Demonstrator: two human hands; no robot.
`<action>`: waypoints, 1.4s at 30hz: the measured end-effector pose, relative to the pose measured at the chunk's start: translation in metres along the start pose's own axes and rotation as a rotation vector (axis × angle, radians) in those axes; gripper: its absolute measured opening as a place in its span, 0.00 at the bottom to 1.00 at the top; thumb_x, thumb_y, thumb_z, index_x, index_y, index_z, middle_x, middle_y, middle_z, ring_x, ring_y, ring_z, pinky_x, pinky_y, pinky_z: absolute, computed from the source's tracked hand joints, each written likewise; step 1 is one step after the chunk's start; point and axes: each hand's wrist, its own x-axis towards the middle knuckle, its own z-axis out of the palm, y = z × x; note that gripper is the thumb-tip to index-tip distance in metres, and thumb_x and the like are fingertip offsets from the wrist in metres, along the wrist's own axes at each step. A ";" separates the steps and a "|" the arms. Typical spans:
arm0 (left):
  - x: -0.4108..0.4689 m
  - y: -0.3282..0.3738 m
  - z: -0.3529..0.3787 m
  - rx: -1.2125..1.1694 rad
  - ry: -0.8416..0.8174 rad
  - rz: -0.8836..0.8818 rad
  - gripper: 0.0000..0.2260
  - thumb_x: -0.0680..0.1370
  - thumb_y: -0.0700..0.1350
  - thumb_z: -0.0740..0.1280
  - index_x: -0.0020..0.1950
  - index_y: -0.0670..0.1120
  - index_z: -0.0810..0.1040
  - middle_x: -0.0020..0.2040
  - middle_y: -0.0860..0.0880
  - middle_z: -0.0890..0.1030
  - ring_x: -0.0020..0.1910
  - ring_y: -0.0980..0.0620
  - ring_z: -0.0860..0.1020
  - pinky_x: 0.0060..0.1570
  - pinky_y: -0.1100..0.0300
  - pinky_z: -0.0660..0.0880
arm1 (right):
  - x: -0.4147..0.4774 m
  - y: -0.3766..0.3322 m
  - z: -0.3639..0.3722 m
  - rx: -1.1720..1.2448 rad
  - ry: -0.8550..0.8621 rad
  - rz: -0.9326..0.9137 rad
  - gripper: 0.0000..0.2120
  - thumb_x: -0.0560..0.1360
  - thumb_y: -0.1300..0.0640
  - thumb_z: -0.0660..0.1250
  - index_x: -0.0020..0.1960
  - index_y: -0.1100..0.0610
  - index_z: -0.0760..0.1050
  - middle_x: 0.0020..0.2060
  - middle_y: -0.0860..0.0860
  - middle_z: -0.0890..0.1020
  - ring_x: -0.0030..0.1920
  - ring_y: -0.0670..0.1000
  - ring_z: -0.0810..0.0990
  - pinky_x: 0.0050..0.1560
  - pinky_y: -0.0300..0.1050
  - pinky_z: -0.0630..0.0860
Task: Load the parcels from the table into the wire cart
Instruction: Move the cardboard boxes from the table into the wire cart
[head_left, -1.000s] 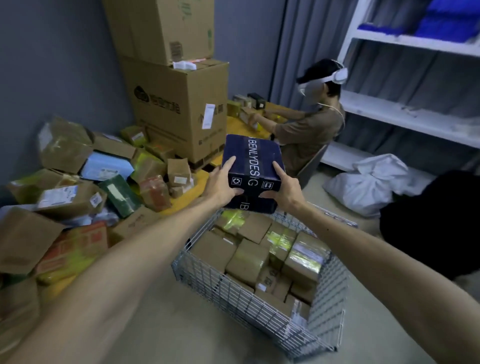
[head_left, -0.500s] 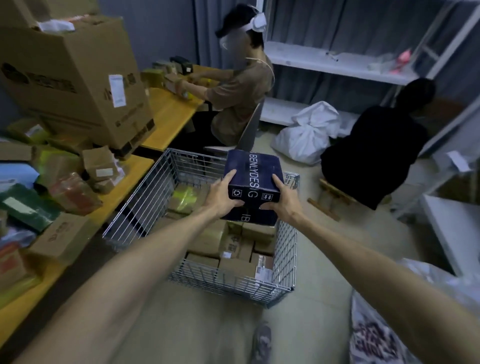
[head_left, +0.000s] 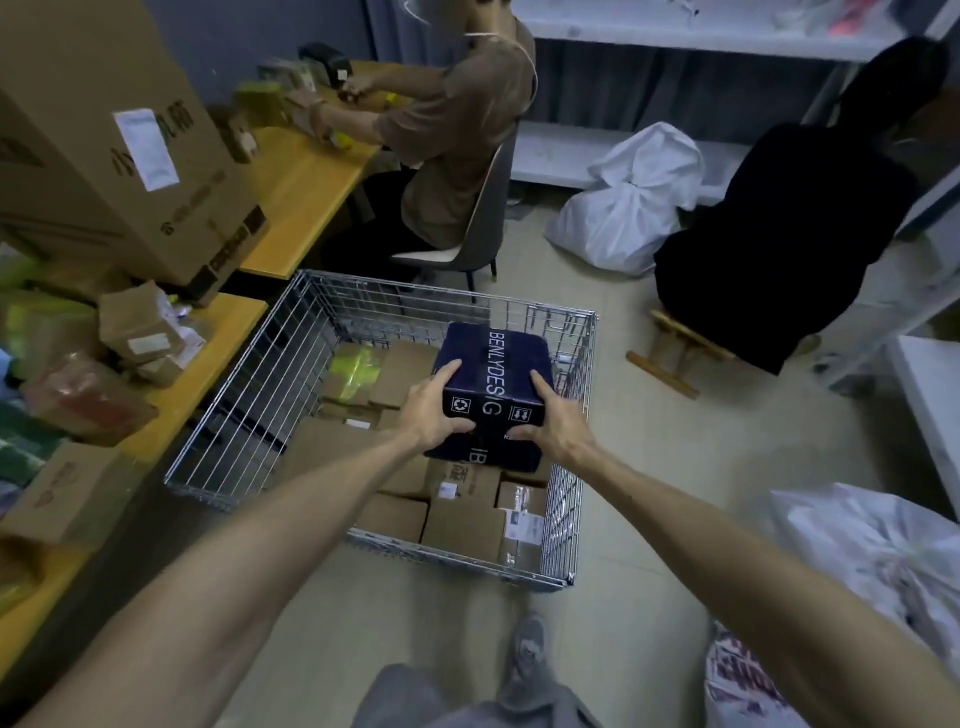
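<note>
A dark blue box (head_left: 493, 364) with white lettering hangs over the right half of the wire cart (head_left: 249, 384). My left hand (head_left: 434, 415) grips its near left corner and my right hand (head_left: 553, 423) grips its near right corner, thumbs on the front face. Several brown cardboard parcels (head_left: 462, 525) and a yellow-green one lie inside the cart, below the box. More parcels (head_left: 140, 325) lie on the yellow table (head_left: 228, 322) at the left.
A large cardboard carton (head_left: 119, 156) stands on the table. A person sits on a chair (head_left: 483, 228) just behind the cart. White sacks (head_left: 631, 200) and a black bundle (head_left: 779, 244) lie on the floor to the right, with white shelving behind. My shoe (head_left: 530, 644) is near the cart.
I have turned from the table toward the cart. The blue box, held in both hands, has moved over the cart and come down toward the parcels inside.
</note>
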 end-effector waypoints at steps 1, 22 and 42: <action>0.005 -0.004 0.004 -0.007 -0.005 -0.002 0.44 0.70 0.40 0.79 0.80 0.49 0.58 0.70 0.44 0.73 0.66 0.47 0.74 0.63 0.59 0.70 | 0.007 0.004 0.002 -0.003 -0.013 0.009 0.50 0.69 0.59 0.78 0.80 0.53 0.50 0.67 0.57 0.75 0.66 0.56 0.75 0.69 0.49 0.69; 0.199 -0.297 0.163 0.030 -0.317 -0.040 0.44 0.73 0.43 0.76 0.81 0.50 0.53 0.75 0.45 0.68 0.71 0.48 0.70 0.70 0.58 0.67 | 0.185 0.216 0.217 -0.256 -0.116 0.162 0.48 0.73 0.53 0.74 0.81 0.50 0.46 0.66 0.59 0.76 0.61 0.58 0.77 0.64 0.51 0.74; 0.190 -0.326 0.218 -0.285 -0.236 -0.164 0.18 0.85 0.39 0.57 0.74 0.47 0.62 0.62 0.57 0.70 0.33 0.81 0.72 0.35 0.79 0.70 | 0.170 0.290 0.301 -0.199 -0.139 0.056 0.52 0.77 0.69 0.66 0.74 0.37 0.30 0.78 0.62 0.52 0.65 0.64 0.73 0.66 0.56 0.72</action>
